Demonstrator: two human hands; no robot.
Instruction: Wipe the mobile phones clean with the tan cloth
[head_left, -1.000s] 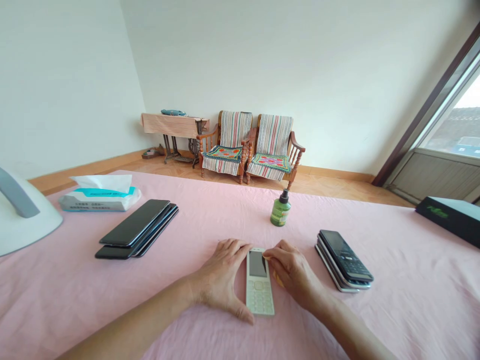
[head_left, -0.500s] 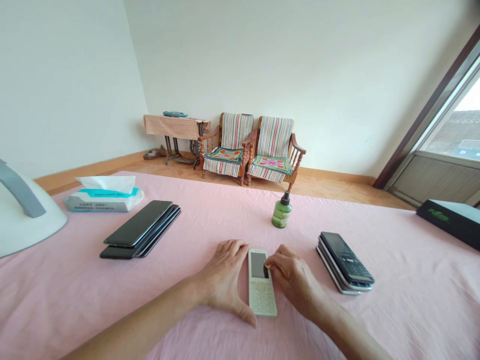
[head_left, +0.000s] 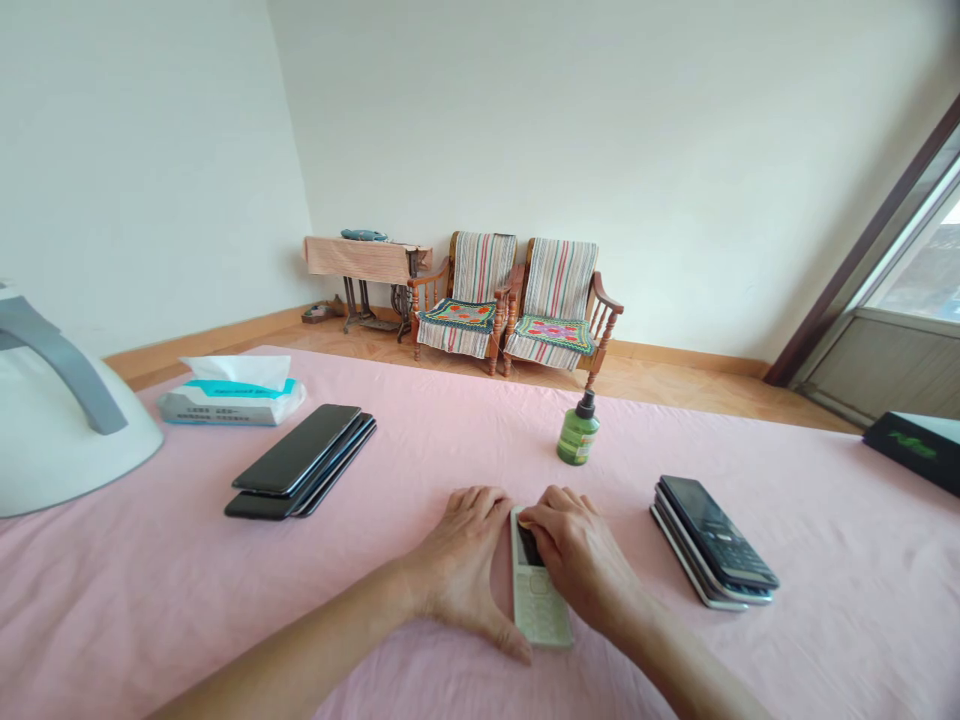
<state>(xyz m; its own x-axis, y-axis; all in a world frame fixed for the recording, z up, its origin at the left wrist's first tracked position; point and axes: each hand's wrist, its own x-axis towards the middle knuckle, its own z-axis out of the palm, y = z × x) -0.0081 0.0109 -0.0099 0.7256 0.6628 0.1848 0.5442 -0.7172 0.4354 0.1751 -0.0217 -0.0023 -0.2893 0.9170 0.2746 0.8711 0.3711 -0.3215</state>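
A pale keypad phone [head_left: 541, 612] lies face up on the pink cloth [head_left: 442, 425] in front of me. My left hand [head_left: 463, 570] rests on the cloth along the phone's left side, thumb spread away from the fingers near its lower end. Over the phone's upper right part is my right hand [head_left: 577, 550], fingers bunched in a pinch on the screen; whatever they may hold is too small and hidden to name. Stacked phones [head_left: 716, 535] lie to the right, a dark keypad phone on top. Another stack of dark smartphones [head_left: 300, 455] lies to the left.
A green pump bottle [head_left: 578, 430] stands beyond my hands. At the left are a tissue pack [head_left: 232, 400] and a large white object with a grey handle [head_left: 82, 375]. A black box [head_left: 911, 450] sits at the far right. Two chairs [head_left: 559, 300] stand beyond the table.
My right hand has moved up and left across the phone's screen, covering more of it. My left hand stays beside the phone. The whole view has shifted slightly.
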